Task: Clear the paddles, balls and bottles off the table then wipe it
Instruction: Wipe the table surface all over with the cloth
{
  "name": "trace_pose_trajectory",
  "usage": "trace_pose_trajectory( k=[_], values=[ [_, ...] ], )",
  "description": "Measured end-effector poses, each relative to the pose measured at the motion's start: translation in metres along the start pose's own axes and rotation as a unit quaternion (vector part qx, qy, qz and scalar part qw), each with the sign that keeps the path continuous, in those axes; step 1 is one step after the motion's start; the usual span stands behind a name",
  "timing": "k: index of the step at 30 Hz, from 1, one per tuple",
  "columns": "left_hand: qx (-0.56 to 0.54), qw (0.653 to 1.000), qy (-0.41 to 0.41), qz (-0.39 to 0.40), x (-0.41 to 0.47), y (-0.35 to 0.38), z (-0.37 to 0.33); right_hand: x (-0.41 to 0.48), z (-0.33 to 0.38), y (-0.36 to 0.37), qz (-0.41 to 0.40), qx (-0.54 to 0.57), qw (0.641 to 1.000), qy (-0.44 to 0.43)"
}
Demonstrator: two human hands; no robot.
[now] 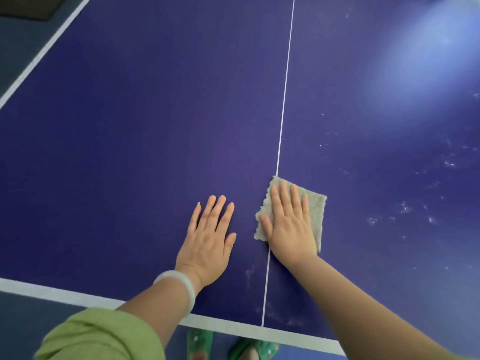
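A dark blue table-tennis table (145, 131) fills the view, with a thin white centre line (284, 89) running away from me. My right hand (288, 224) lies flat, fingers straight, pressing a folded beige cloth (315, 211) onto the table just right of the centre line. My left hand (210, 237) rests flat on the bare surface just left of the line, fingers spread, a pale bangle on its wrist. No paddles, balls or bottles are in view.
White dust specks (405, 209) dot the right half of the table. The white near edge (52, 294) runs across the bottom, the white left edge (44, 50) slants up at the upper left. Green shoes (254, 346) show on the floor below.
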State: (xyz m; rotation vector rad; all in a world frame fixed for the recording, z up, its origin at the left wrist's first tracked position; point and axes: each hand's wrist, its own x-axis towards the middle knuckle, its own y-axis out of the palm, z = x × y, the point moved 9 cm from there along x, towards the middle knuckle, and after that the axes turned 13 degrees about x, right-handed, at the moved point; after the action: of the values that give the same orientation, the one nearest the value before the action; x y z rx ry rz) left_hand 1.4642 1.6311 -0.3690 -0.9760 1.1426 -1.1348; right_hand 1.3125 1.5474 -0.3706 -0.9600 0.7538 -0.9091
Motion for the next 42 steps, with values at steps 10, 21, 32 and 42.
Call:
trace_pose_trajectory(
  k=[10,21,32,42],
  values=[
    [-0.164,0.985,0.026,-0.042,-0.002,-0.014,0.006,-0.061,-0.051,-0.004,-0.049,0.019,0.968,0.243],
    [-0.076,0.988,-0.128,-0.048,-0.088,0.024,0.096,-0.074,0.121,0.064,-0.002,-0.019,1.0,0.022],
    [-0.045,0.991,-0.126,-0.027,-0.089,0.025,0.095,-0.116,0.08,0.051,-0.094,0.065,0.957,0.266],
    [-0.041,0.991,-0.129,-0.02,-0.089,0.025,0.096,-0.177,-0.01,0.02,-0.07,0.002,0.976,0.206]
  ],
)
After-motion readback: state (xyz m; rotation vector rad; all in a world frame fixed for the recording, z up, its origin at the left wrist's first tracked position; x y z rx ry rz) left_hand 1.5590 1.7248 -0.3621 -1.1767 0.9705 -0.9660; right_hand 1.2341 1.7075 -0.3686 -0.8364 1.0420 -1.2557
